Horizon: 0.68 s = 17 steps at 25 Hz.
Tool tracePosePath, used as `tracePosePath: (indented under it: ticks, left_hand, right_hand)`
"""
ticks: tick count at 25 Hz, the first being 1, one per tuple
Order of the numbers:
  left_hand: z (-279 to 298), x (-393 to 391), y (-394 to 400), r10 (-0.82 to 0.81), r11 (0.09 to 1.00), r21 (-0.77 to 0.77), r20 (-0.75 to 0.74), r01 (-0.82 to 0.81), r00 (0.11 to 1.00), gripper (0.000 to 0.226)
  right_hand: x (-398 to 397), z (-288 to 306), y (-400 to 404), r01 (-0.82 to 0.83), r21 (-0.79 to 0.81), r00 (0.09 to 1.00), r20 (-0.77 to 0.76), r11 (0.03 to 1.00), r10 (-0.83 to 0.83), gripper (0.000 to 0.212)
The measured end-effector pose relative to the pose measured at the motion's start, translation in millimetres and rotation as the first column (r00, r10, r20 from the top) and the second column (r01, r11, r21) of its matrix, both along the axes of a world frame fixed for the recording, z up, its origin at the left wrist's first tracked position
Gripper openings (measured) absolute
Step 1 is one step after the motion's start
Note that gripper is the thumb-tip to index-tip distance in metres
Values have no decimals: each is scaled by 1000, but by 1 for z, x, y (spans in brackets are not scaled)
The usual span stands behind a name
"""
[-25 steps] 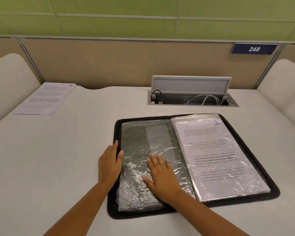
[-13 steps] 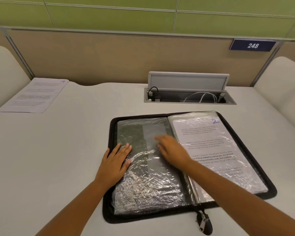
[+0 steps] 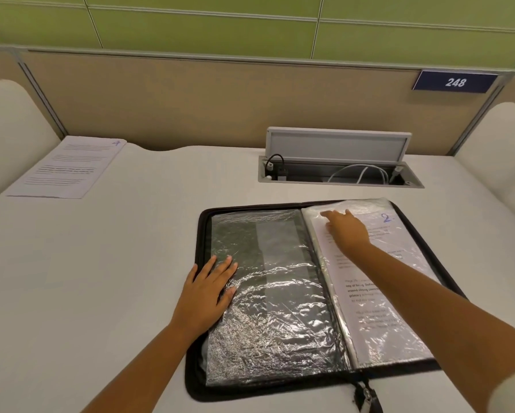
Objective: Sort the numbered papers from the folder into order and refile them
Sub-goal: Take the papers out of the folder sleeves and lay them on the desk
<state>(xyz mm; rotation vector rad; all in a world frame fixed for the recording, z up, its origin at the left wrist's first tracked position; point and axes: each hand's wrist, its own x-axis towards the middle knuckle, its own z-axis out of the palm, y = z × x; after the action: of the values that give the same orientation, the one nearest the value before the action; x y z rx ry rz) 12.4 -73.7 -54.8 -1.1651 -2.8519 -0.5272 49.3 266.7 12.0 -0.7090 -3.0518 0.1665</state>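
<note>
My left hand [image 3: 208,289] lies flat, fingers spread, on the folder's [image 3: 283,386] empty left sleeve [image 3: 268,281]; my right hand [image 3: 347,231], grip relaxed, fingers straight, touches the sheet marked 2 [image 3: 378,293] in the right sleeve; far left on the surface [image 3: 116,263], sheet 4 [image 3: 68,168].

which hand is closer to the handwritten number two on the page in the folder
Right. The right hand lies on that sleeved page, just left of the handwritten 2; the left hand rests on the empty sleeve opposite.
</note>
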Motion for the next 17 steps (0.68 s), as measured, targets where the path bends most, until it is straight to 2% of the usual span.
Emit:
tracePosePath:
  ticks: [4, 7, 12, 17]
  left_hand:
    - [-2, -1, 0, 1, 1000, 6, 2, -1, 1000, 65]
    - [-2, -2, -1, 2, 1000, -8, 2, -2, 1000, 65]
    - [-3, -1, 0, -1, 1000, 9, -18, 1, 1000, 66]
    - [-2, -1, -1, 1, 1000, 13, -14, -1, 1000, 64]
  right_hand:
    - [-10, 4, 9, -66, 51, 998, 19, 996, 66, 48]
    - [-9, 2, 12, -90, 57, 991, 99, 994, 84, 46]
    - [-10, 4, 3, -205, 360, 978, 105, 910, 179, 31]
    - [-14, 10, 3, -283, 453, 958, 99, 845, 268, 31]
